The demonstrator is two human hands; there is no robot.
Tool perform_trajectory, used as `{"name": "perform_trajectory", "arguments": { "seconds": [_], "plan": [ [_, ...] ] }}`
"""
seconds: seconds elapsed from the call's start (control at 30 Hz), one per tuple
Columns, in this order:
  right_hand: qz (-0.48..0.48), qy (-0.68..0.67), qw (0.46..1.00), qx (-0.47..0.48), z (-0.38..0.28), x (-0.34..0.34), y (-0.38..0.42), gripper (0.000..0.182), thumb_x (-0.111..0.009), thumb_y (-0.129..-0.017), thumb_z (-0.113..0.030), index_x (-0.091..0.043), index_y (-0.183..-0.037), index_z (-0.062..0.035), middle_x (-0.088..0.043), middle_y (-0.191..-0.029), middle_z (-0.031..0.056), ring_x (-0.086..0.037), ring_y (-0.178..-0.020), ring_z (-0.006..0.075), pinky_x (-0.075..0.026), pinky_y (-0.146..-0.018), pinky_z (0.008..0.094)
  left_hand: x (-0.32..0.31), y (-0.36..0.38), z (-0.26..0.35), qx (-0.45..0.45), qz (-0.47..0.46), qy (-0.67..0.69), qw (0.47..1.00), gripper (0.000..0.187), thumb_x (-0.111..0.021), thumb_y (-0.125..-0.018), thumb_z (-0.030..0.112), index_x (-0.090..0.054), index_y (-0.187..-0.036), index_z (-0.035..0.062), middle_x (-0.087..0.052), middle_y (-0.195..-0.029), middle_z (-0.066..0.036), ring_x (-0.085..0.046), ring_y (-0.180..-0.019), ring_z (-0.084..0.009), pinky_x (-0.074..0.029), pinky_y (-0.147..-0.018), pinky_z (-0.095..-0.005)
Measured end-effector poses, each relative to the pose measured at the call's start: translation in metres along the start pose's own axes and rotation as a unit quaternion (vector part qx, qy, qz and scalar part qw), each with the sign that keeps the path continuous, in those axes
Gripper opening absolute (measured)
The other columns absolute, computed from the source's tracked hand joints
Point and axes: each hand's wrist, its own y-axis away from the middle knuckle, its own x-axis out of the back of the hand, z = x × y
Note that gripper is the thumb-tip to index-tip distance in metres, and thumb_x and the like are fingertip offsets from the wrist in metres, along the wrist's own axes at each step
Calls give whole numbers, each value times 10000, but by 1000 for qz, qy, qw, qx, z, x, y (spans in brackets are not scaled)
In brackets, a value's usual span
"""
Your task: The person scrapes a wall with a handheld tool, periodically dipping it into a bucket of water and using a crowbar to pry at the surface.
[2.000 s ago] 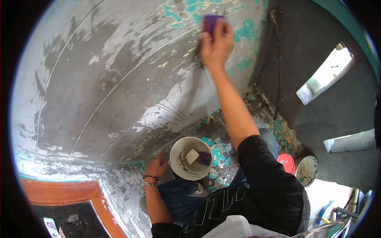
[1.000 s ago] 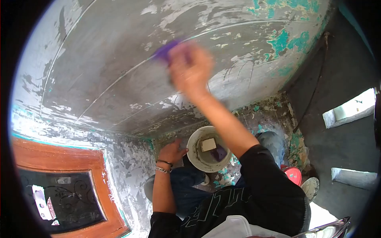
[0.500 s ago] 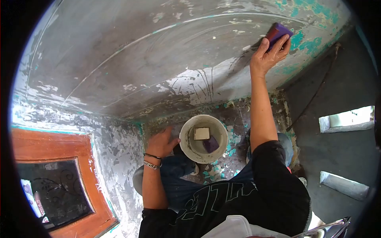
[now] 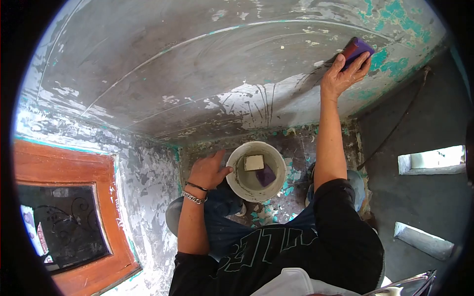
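In the head view, my right hand (image 4: 344, 78) reaches up to the wall at the upper right. Its fingers and thumb grip a sanding block (image 4: 356, 51), purple on top with a reddish-brown side, held against the bare grey surface. My left hand (image 4: 208, 172) is stretched out beside a round off-white bucket (image 4: 232, 188), thumb apart from the fingers and close to the rim. Nothing shows in it. Inside the bucket, a cream rectangular block (image 4: 254, 162) and a purple piece (image 4: 265, 175) lie in cloudy liquid.
Scraped paint patches and wet drips mark the grey wall (image 4: 197, 69). Teal paint flakes (image 4: 293, 173) litter the floor around the bucket. An orange-brown wooden window frame (image 4: 101, 197) stands at left. A dark cord (image 4: 402, 116) runs along the grey wall with slots at right.
The whole view has shifted slightly. My right hand and the sanding block stay at nearly the same part of the wall. My left hand's fingers have lifted a little beside the bucket.
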Motion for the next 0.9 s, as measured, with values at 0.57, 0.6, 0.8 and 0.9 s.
{"name": "perform_trajectory", "arguments": {
  "seconds": [0.57,0.6,0.8,0.9],
  "plan": [
    [-389,-553,513,-528,-101,40,225,450,-594,-876,-340,-510,-1214,-55,-566,-916,49,-545,-822,166,-460,-786,357,-24,-11,46,-86,-113,-7,990,418,-684,-749,463,-698,-949,96,-696,-949,-142,-676,-878,-330,-519,-773,-449],
    [-426,-614,397,-534,-102,33,233,396,-597,-860,-368,-548,-1137,-89,-570,-897,37,-557,-864,183,-465,-814,366,-48,-18,53,-132,-184,-35,973,414,-683,-743,456,-697,-955,101,-701,-946,-127,-681,-875,-323,-521,-781,-445],
    [-432,-485,331,-685,-117,11,228,360,-626,-818,-390,-552,-1076,-149,-579,-1052,44,-550,-985,246,-446,-902,482,-72,-16,72,-310,-249,37,917,736,-682,-749,523,-497,-1365,165,-609,-1258,-131,-565,-1169,-338,-425,-1004,-445],
    [-438,-465,352,-684,-120,27,213,422,-652,-796,-398,-546,-1122,-151,-568,-1109,55,-537,-1030,268,-428,-920,508,-57,-16,60,-231,-192,16,954,747,-676,-754,536,-486,-1373,165,-602,-1271,-128,-559,-1181,-332,-424,-1007,-450]
  ]
}}
